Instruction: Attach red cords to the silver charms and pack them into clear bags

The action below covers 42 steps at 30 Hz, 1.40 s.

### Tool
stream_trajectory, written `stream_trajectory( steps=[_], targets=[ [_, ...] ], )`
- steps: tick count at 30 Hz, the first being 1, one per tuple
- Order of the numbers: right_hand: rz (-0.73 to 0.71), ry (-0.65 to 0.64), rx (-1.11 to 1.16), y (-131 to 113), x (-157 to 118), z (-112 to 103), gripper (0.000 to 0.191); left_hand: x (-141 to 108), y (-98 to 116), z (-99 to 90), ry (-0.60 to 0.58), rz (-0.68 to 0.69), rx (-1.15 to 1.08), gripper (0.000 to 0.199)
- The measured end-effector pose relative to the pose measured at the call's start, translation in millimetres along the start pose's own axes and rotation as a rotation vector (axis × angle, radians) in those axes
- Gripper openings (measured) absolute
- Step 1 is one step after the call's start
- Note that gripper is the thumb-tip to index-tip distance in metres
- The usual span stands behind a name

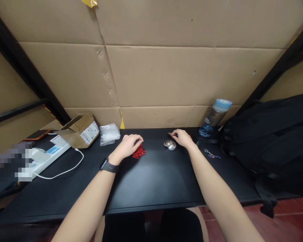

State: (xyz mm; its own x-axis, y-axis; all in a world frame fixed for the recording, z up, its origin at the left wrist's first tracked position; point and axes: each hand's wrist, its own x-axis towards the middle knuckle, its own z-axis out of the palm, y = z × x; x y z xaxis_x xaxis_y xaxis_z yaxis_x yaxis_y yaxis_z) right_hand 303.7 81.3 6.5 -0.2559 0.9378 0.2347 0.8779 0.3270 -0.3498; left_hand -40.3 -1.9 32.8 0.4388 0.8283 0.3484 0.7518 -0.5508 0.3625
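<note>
A small pile of red cord (138,152) lies on the black table. My left hand (129,145), with a dark watch on its wrist, hovers at the pile's upper left edge; thumb and fingers are curved with a gap between them, and I see nothing held. Farther right, my right hand (182,137) pinches the edge of a small round metal disc (169,133), partly covered by the fingertips. Just in front of that hand rest shiny domed metal discs (170,145), one overlapping another.
An opened cardboard box (78,131) and clear plastic bags (109,133) stand at the back left, near a white power strip (49,154) and cable. A blue-lidded bottle (214,117), small trinkets (212,154) and a black backpack (272,141) are on the right. Cardboard walls the back.
</note>
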Motion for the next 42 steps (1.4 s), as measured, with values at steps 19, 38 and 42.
stream_trajectory(
  steps=[19,38,42],
  targets=[
    [-0.445,-0.417,0.966,-99,-27,-17,0.028,1,38,20.3,-0.23,0.097,-0.629,0.026],
    [-0.027,-0.222,0.805,-47,-14,-35,0.035,-4,3,2.0,-0.181,0.028,0.039,0.025],
    [0.082,-0.21,0.701,-14,-3,-16,0.033,-7,-14,-4.2,-0.188,-0.028,0.107,0.022]
  ],
)
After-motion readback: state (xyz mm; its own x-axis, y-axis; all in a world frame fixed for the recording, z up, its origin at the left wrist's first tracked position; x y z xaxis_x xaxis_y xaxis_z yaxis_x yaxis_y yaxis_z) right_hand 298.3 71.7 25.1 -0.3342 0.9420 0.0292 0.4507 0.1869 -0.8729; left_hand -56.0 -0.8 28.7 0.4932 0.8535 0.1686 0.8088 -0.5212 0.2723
